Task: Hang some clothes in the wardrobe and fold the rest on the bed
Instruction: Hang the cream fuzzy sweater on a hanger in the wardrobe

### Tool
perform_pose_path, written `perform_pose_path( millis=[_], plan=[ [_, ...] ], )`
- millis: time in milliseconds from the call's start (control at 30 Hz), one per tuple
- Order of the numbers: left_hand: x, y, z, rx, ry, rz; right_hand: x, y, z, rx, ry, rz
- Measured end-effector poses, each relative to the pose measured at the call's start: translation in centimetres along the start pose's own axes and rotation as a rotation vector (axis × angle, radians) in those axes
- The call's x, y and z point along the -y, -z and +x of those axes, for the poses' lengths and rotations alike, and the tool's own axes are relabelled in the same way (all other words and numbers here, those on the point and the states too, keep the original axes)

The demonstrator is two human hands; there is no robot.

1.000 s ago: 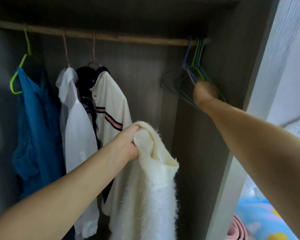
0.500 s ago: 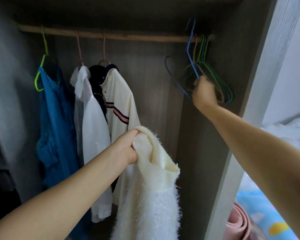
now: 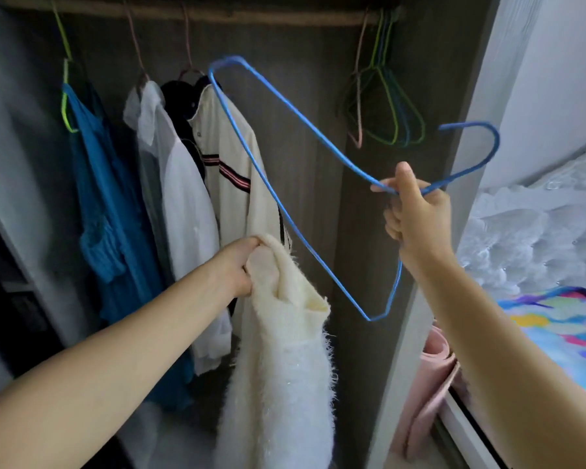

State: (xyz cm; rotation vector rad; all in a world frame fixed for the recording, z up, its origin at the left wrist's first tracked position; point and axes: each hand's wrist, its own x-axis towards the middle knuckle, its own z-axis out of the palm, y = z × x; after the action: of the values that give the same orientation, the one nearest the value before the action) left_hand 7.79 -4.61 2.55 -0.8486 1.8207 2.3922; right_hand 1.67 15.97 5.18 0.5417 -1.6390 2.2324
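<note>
Our right hand (image 3: 416, 214) pinches a blue wire hanger (image 3: 305, 184) at its neck, thumb on the near side and fingers curled round the wire; the hook points right and the triangular frame reaches left and down in front of the open wardrobe (image 3: 318, 164). The hanger is off the wooden rail (image 3: 251, 18) and touches no garment. Our left hand (image 3: 239, 269) grips a white fluffy sweater (image 3: 285, 367) by a bunched upper edge, fingers closed round the fabric, and the sweater hangs down from that grip, just left of the hanger's lowest corner. On the rail, from left to right, hang a blue top (image 3: 105, 204) on a green hanger, a white shirt (image 3: 180, 204), and a cream shirt with a dark stripe (image 3: 237, 170). A cluster of spare hangers (image 3: 386, 110) hangs at the right end of the rail. To the far right lies the bed (image 3: 562, 333) with a colourful cover.
</note>
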Motion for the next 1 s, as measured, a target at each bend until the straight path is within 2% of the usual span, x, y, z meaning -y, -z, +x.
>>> perform_pose_path(
  millis=[167,367,567,633,700,833,933,1000],
  plan=[
    [1.9,0.9,0.1,-0.042,-0.022,0.083,3.9,-0.5,-2.6,-0.066,-0.051,0.495],
    [2.1,0.2,0.3,0.001,0.055,0.185,-0.2,-0.9,-5.4,-0.171,-0.199,0.629],
    [-0.2,-0.9,1.3,-0.007,0.038,0.184,-7.6,-1.1,-10.2,-0.028,-0.296,0.278],
    [-1.0,-0.9,1.7,-0.029,0.024,0.166,-8.3,-0.2,-11.3,0.031,-0.386,0.250],
    [-1.3,-0.8,2.2,0.016,0.026,0.160,-7.5,1.3,-11.1,0.163,-0.407,0.272],
    [-2.0,-1.4,2.4,0.052,0.025,0.131,-3.6,2.0,-9.2,0.589,-0.306,0.291],
    [-3.7,-2.0,2.6,0.090,-0.047,0.138,-1.7,1.3,-8.9,0.569,-0.152,0.062],
    [-5.3,-1.5,2.9,0.052,-0.110,0.136,-1.1,1.3,-9.3,0.562,-0.096,-0.138]
  ],
)
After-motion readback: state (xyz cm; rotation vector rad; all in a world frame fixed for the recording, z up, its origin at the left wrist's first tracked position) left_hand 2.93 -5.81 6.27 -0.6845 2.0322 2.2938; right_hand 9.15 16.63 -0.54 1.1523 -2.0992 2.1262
